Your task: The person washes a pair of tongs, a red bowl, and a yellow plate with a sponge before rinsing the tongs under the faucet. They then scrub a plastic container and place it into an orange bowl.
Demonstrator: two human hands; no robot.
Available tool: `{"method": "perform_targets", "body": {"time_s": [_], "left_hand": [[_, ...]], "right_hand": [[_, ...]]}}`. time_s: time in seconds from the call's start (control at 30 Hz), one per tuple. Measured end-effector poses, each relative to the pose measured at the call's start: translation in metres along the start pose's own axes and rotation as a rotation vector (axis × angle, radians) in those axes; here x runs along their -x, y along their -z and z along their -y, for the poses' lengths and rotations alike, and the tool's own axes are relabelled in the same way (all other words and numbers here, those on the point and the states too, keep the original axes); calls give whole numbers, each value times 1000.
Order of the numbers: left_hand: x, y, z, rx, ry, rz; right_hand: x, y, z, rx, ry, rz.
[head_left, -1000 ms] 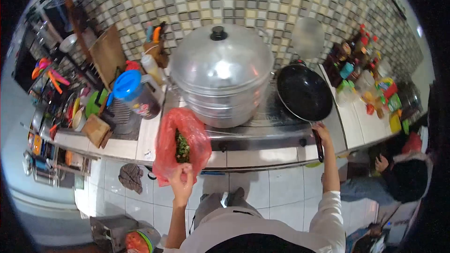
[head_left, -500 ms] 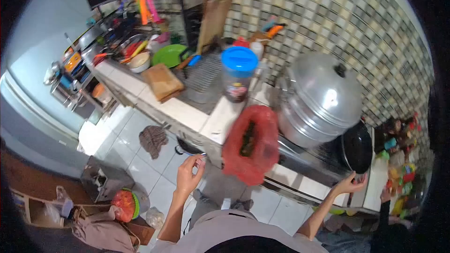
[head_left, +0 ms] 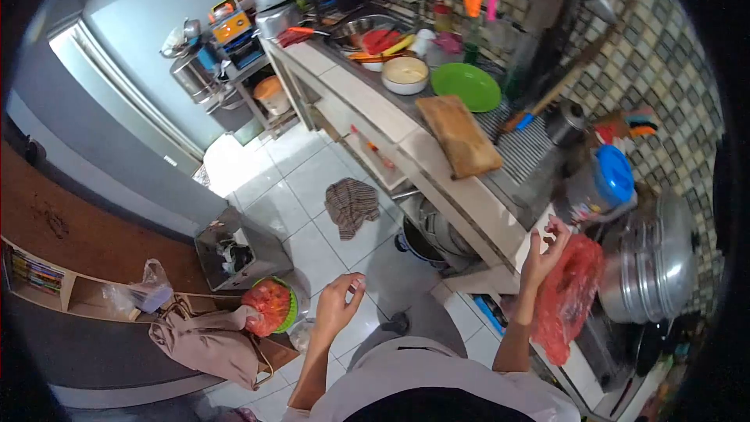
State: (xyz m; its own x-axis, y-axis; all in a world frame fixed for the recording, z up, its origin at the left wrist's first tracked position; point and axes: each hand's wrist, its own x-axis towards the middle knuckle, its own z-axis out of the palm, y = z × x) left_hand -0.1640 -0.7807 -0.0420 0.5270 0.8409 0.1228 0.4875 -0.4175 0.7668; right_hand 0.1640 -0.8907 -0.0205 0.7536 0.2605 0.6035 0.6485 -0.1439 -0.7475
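My left hand hangs over the tiled floor in front of my body, fingers loosely curled with a gap to the thumb and nothing visible in it. My right hand is raised at the counter edge, fingers apart and empty. It overlaps the upper edge of a red plastic bag on the counter. Just beyond that hand stands a clear container with a blue lid. To the right of the bag is a large aluminium steamer pot.
A wooden cutting board, a green plate and a white bowl sit along the counter. On the floor lie a striped cloth and a grey bin, with a red bag in a green basket nearby.
My view has swung left, so the counter things appear further right. My right hand has gone from beside the black pan to the red bag. My left hand stays raised before me.
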Motion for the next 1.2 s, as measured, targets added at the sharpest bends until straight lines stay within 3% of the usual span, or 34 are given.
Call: {"method": "perform_targets", "body": {"time_s": [0.23,0.47,0.5,0.6,0.67,0.83,1.0,1.1,1.13,1.2], "left_hand": [[-73,42,56,16,104,-112],[-195,103,116,-74,79,-221],[-218,113,111,-21,146,-236],[-277,141,125,-174,15,-232],[-309,152,141,-120,36,-244],[-382,172,195,17,130,-189],[-463,195,271,26,-71,-128],[-524,229,272,-33,-43,6],[-544,235,283,-114,-146,6],[-581,245,284,-113,-213,6]], "right_hand": [[-19,-128,23,-77,-26,186],[-80,-274,36,-162,3,178],[-88,-295,43,-174,20,194],[-103,-361,59,-181,74,227],[-108,-398,74,-239,91,344],[-118,-467,93,-115,50,382],[-132,-529,88,32,-13,295],[-150,-575,85,277,-101,404],[-156,-593,85,295,-108,384],[-165,-631,80,628,5,377]]}}
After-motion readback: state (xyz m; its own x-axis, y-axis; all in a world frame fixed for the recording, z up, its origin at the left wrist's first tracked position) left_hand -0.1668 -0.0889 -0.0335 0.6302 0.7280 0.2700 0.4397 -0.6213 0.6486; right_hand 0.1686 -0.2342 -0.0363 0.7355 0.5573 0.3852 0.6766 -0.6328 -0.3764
